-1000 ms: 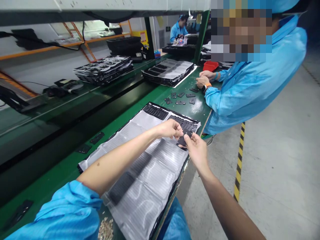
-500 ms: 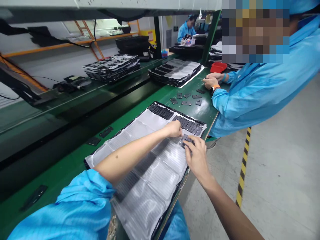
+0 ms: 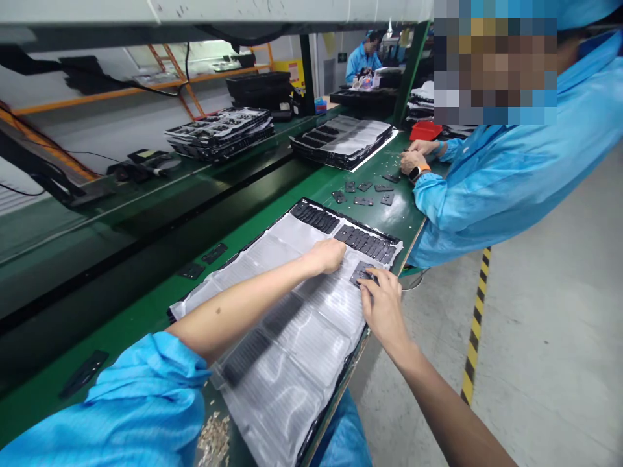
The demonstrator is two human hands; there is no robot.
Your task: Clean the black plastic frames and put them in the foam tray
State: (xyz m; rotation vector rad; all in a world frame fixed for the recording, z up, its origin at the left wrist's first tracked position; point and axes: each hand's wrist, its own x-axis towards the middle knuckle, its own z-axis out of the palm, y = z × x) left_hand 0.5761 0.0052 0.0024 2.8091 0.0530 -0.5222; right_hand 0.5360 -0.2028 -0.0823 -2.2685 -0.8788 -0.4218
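My right hand (image 3: 384,295) has its thumb and fingers closed at the near edge of a flat black part (image 3: 359,273) with small holes, over the white-lined tray (image 3: 311,324). Just left of it, my left hand (image 3: 329,256) is curled over the tray lining with its fingers bent under; whatever they hold is hidden. Beyond my hands, a row of black parts (image 3: 370,243) fills the tray's far right compartment. Another row of black parts (image 3: 315,216) lies in the far left compartment.
Several loose black parts (image 3: 363,201) lie past the tray, near a co-worker's hands (image 3: 413,157). More black pieces (image 3: 214,253) lie on the green bench to the left. Stacked trays (image 3: 341,139) stand farther back. A pile of tan bits (image 3: 214,438) sits near my left sleeve.
My left hand has drawn back to the left, away from the black part by my right hand. My right hand has stayed nearly in place at that part.
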